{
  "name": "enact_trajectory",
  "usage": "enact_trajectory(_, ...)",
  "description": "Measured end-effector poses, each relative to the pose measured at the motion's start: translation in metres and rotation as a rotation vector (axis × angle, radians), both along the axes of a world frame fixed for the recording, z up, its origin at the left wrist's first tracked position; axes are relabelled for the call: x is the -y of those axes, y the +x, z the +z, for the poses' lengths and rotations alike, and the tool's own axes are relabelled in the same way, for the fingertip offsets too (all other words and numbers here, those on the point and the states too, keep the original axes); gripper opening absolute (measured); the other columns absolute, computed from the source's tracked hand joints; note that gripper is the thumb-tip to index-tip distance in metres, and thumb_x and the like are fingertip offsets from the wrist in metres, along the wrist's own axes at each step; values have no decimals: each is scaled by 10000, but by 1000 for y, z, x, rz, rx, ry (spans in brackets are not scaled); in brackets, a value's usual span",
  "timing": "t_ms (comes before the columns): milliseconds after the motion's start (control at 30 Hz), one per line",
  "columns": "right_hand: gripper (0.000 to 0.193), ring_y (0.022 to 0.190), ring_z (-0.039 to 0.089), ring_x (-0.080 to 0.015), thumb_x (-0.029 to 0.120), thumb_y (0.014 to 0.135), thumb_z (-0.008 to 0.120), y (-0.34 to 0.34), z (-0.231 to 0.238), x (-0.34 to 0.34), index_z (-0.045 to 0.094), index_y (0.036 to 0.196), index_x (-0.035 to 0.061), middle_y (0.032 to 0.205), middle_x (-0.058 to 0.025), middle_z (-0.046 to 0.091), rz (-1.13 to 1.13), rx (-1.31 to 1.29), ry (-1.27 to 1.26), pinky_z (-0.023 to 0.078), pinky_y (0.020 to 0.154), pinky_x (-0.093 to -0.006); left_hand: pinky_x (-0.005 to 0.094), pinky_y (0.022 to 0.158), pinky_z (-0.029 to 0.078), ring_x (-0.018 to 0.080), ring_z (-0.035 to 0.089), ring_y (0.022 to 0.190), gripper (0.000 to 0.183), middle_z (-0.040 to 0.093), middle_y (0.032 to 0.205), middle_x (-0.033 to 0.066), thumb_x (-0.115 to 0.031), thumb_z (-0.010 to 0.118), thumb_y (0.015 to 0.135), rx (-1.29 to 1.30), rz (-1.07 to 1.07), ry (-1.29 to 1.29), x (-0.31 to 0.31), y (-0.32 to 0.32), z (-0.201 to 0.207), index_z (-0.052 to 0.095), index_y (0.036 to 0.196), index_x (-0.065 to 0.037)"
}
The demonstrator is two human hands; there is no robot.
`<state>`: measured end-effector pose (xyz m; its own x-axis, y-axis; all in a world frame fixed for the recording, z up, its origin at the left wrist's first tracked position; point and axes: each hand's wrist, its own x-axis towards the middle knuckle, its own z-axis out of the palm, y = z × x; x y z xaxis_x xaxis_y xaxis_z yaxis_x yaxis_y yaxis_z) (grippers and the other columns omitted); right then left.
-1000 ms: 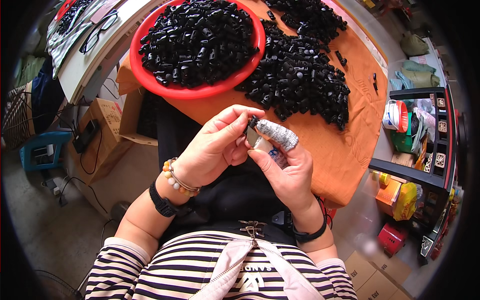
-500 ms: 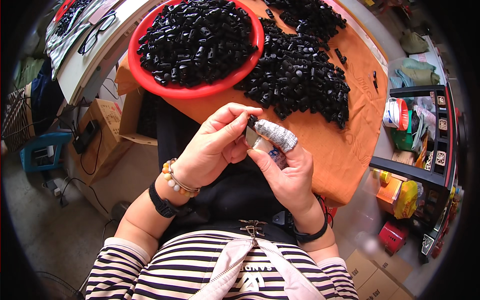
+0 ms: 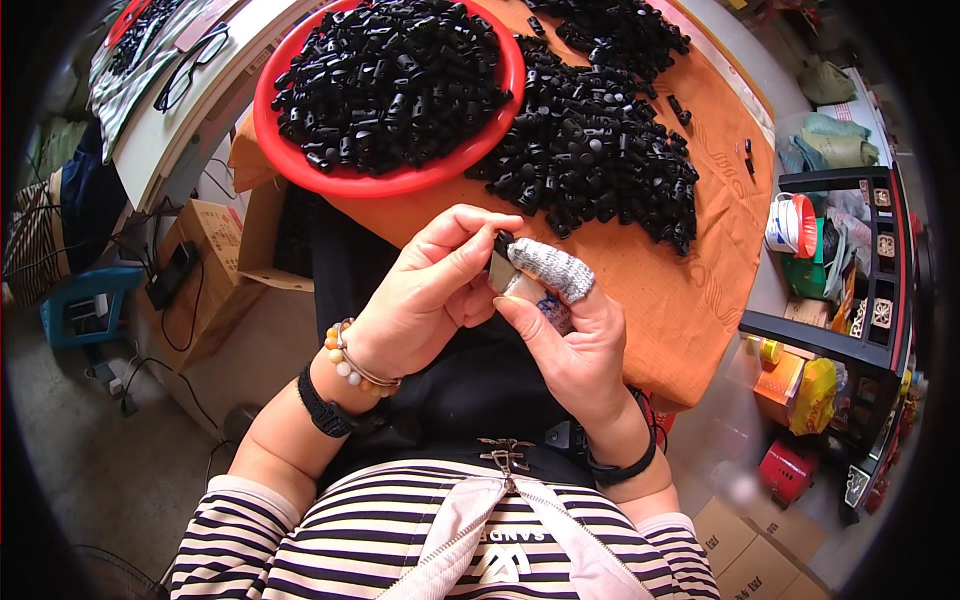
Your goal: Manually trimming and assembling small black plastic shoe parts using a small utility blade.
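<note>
Close together over my lap, both hands work in front of the orange-covered table (image 3: pixel 650 320). A small black plastic piece (image 3: pixel 503 241) is pinched between the thumb and fingertips of my left hand (image 3: pixel 435 270). My right hand (image 3: pixel 575 345) is closed around a flat, pale tool (image 3: pixel 520 290) with a wrapped, blue-marked body; its exact kind is partly hidden by the fingers. A grey knitted sleeve (image 3: pixel 550 268) covers the right index finger, whose tip presses against the black piece. Beyond the hands, a red basin (image 3: pixel 285 160) brims with similar black pieces, and a loose heap (image 3: pixel 600 150) lies beside it.
Cardboard boxes (image 3: pixel 205 260) and a blue stool (image 3: pixel 85 305) stand to the left. Glasses (image 3: pixel 195 68) rest on a white tabletop at far left. On the right is a dark shelf unit (image 3: pixel 820 335) with bags and containers. Flat cartons (image 3: pixel 750 560) lie lower right.
Both hands keep nearly the same place and grip. The right thumb and the pale tool have shifted very slightly against the black piece.
</note>
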<state>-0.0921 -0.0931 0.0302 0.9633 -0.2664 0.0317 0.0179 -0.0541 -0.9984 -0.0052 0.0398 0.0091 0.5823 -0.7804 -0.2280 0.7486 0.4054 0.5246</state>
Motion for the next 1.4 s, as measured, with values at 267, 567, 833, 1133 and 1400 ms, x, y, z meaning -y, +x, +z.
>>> enact_trajectory(267,312,823,561,-48,20,834,630,0,-2,0,560,1134,-27,924,-36,640,2,2,100,460,727,-191,176,480,267,6,333,523,225,522,749,-39,-202,432,965,-40,5,-14,2,-2,1,509,1141,-83)
enact_trajectory(567,344,792,540,-31,20,813,655,-1,-2,1,555,1140,-12,920,-28,634,4,9,53,454,692,-178,171,470,267,13,313,517,231,501,714,-39,-215,442,961,-96,-42,-9,0,-1,1,495,1139,-77)
enact_trajectory(833,338,769,531,-25,31,802,671,-4,1,4,563,1119,-8,904,-29,635,20,-28,1,454,677,-179,166,487,282,5,384,530,216,540,707,-30,-229,478,951,-106,-68,-41,-1,0,1,537,1117,-105)
enact_trajectory(1133,317,800,554,-43,16,812,652,-4,2,5,563,1115,-12,924,-40,640,55,-46,62,467,701,-194,162,470,288,13,343,516,235,521,720,-33,-200,481,943,-113,-90,14,-4,1,3,504,1141,-76)
enact_trajectory(1400,333,805,551,-45,20,809,659,-4,2,3,560,1125,-11,935,-46,637,47,-25,120,466,707,-196,164,490,286,1,393,553,212,506,737,-46,-228,480,950,-118,-122,-33,-4,2,2,535,1111,-100)
